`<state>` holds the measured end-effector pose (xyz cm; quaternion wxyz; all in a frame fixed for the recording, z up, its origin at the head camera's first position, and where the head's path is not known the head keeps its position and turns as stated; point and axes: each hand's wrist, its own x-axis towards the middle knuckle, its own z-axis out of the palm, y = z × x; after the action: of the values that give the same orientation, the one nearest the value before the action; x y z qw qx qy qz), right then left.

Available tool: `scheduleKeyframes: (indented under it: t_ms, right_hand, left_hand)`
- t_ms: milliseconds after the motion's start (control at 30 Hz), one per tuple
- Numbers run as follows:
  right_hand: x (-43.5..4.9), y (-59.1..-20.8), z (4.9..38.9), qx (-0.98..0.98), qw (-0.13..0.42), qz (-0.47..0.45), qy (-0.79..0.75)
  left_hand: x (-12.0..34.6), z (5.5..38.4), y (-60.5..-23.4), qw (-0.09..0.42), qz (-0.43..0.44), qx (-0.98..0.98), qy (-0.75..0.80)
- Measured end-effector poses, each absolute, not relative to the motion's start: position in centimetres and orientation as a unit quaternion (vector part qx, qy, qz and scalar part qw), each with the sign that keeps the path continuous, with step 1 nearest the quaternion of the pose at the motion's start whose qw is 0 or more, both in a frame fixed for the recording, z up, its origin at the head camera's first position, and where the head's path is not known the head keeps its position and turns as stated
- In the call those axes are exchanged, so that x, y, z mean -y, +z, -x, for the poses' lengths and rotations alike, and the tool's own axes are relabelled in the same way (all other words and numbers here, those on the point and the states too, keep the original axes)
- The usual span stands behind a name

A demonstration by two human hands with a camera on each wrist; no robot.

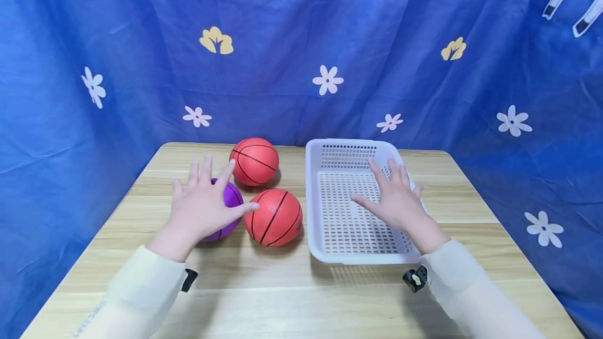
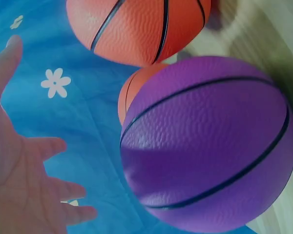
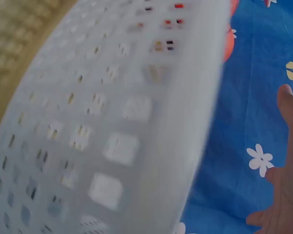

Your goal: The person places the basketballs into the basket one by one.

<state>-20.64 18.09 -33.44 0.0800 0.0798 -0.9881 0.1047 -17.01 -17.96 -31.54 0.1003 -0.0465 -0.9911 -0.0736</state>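
Observation:
My left hand (image 1: 200, 208), fingers spread, hovers over a purple ball (image 1: 232, 198) with black lines and partly hides it. In the left wrist view the purple ball (image 2: 210, 146) stands apart from the palm (image 2: 19, 180). Just right of it lies a red ball (image 1: 274, 217) marked like a basketball, its left edge overlapped by my thumb. Another red ball (image 1: 255, 161) rests farther back. Over the right side of a white plastic basket (image 1: 316, 245) my right hand (image 1: 398, 200) is held with fingers spread, holding nothing. The basket has a perforated floor and walls, and no ball shows inside.
A light wood-grain table (image 1: 282, 302) carries the balls and the basket. Behind it and along both sides hangs a blue cloth (image 1: 273, 67) printed with white flowers and yellow trees. Each wrist wears a small black device, such as the one at the right cuff (image 1: 415, 279).

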Motion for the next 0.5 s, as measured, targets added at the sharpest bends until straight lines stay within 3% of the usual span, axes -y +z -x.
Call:
scheduleKeyframes:
  t_ms: [500]
  right_hand:
    - [-21.0, -32.3, 21.3, 0.985, 0.099, -0.059, 0.125]
  left_hand:
    - [20.9, 17.1, -30.1, 0.107, 0.037, 0.991, -0.07]
